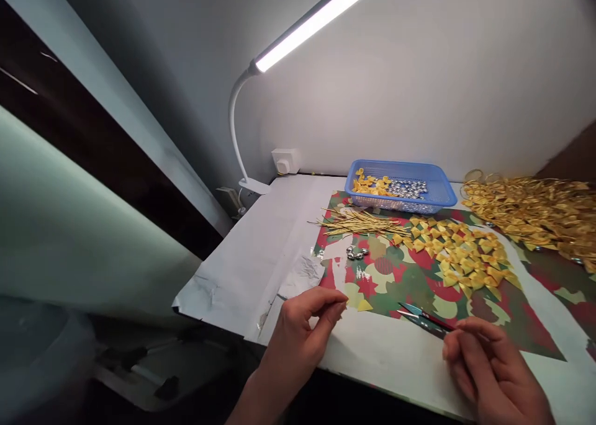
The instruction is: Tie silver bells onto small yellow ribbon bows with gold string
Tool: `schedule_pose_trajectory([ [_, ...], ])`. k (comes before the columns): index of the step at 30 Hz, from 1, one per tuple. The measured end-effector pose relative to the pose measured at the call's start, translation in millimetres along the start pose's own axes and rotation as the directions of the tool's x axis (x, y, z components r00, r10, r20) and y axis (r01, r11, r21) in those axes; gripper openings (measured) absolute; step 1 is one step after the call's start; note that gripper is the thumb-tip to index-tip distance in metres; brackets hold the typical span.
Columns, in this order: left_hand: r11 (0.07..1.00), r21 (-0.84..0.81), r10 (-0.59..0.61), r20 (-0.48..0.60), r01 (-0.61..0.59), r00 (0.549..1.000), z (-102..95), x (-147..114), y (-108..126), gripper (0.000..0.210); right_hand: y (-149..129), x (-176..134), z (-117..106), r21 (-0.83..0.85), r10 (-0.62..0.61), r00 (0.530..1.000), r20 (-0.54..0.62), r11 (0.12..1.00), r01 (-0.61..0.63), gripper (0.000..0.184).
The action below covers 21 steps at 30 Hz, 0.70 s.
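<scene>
My left hand (310, 326) is closed in a pinch above the table's front part. What its fingertips hold, if anything, is too small to make out. Just right of them lies a small yellow piece (364, 304). My right hand (493, 366) is closed too, thumb against curled fingers, at the lower right. Snips (423, 321) with their blades apart point left from beside its fingertips; the hand covers their rear end, and I cannot tell whether it touches them. Farther back is a little cluster of silver beads (357, 254).
Thin golden strips (358, 221) and many yellow bows (470, 254) lie on a patterned sheet (395, 282). Behind them stands a blue basket (442, 195) with yellow bows and silver beads. A golden heap (535, 214) lies right. A lit lamp (321, 22) hangs over the white table (251, 251).
</scene>
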<state>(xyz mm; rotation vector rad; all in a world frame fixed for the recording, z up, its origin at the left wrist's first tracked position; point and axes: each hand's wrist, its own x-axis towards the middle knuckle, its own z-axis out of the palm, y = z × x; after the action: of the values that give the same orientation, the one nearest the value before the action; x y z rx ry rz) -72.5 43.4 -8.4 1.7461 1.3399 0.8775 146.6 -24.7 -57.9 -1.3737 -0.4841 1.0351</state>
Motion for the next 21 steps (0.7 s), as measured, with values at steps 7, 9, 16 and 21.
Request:
schedule_pose_trajectory([
  [7, 0.993, -0.072, 0.101, 0.144, -0.091, 0.984, 33.7, 27, 37, 0.018, 9, 6, 1, 0.159, -0.047, 0.997, 0.054, 0.987, 0.038, 0.036],
  [9, 0.987, -0.159, 0.017, 0.277, 0.028, 0.961, 55.1, 25, 45, 0.026, 11, 11, -3, 0.222, -0.110, 0.988, 0.107, 0.971, 0.085, 0.030],
  [16, 0.758, -0.373, -0.127, 0.722, 0.536, 0.681, 113.1, 2, 51, 0.009, -32, 23, -29, 0.327, -0.302, 0.953, 0.020, 0.903, 0.280, 0.017],
  [21, 0.300, -0.690, -0.264, 0.603, 0.658, 0.753, 86.7, 13, 48, 0.023, -55, 36, -59, 0.316, -0.264, 0.957, -0.121, 0.903, 0.290, 0.022],
])
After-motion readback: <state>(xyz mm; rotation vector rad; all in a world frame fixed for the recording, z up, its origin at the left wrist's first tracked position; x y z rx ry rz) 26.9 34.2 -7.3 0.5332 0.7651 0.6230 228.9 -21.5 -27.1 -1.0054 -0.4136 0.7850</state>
